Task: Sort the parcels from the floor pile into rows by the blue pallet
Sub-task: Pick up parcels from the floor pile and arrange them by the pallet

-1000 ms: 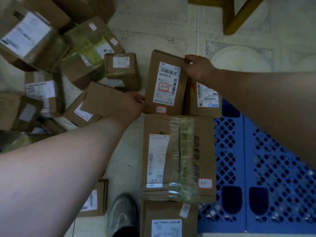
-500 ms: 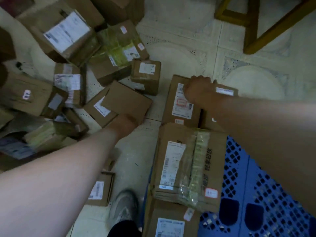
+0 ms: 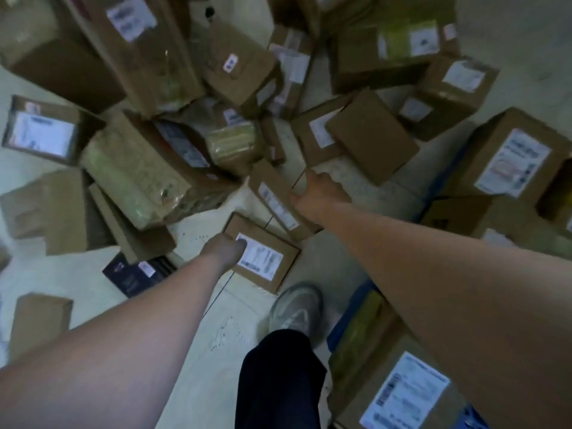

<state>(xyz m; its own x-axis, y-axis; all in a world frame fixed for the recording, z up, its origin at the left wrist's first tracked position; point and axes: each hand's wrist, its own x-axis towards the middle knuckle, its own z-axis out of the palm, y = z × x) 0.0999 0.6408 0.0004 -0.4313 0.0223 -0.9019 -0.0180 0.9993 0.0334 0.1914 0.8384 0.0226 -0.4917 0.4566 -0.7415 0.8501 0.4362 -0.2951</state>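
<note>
a sprawling pile of brown cardboard parcels (image 3: 173, 97) with white shipping labels covers the pale tiled floor (image 3: 198, 345), boxes tilted and overlapping across the upper half of the view. at the right edge, large labelled cartons (image 3: 510, 162) sit beside slivers of the blue plastic pallet (image 3: 356, 305), with another taped carton (image 3: 399, 391) in the lower right corner. a person's dark trouser leg (image 3: 275, 382) and grey sneaker (image 3: 297, 308) stand between the pile and the pallet. the left hand (image 3: 224, 250) grips the near corner of a small flat brown box (image 3: 263, 250) lying label-up on the floor, thumb on the label. the right hand (image 3: 320, 191) holds the edge of a narrow brown box (image 3: 275, 199) tilted on its side, fingers curled over its rim. a dark navy packet (image 3: 133, 274) lies left of the left wrist.
</note>
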